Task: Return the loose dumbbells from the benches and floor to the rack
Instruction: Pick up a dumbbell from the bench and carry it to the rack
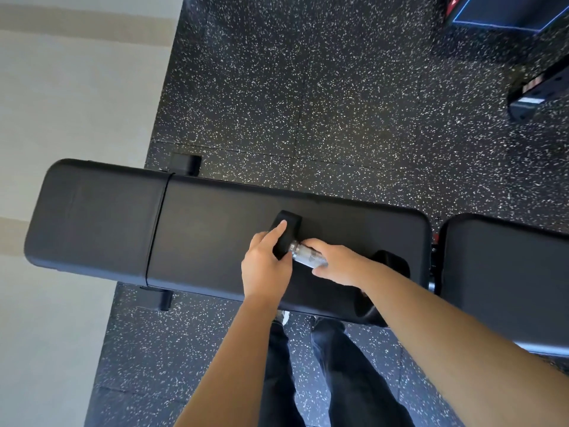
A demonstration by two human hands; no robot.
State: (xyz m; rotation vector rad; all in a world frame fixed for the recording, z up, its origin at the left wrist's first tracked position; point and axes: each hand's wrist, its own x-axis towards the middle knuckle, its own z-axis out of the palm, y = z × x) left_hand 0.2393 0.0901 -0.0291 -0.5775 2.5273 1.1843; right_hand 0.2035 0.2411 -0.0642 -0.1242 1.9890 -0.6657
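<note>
A black dumbbell with a knurled chrome handle lies across the black padded bench. Its far head sits under my left hand, whose fingers rest on top of it. My right hand is wrapped around the chrome handle. The near head is partly hidden behind my right wrist and forearm. The dumbbell still rests on the bench pad. No rack is in view.
A second black bench pad stands close to the right. The speckled rubber floor spreads beyond the bench, with a pale wall at left. Dark equipment parts sit at the far right. My legs stand just before the bench.
</note>
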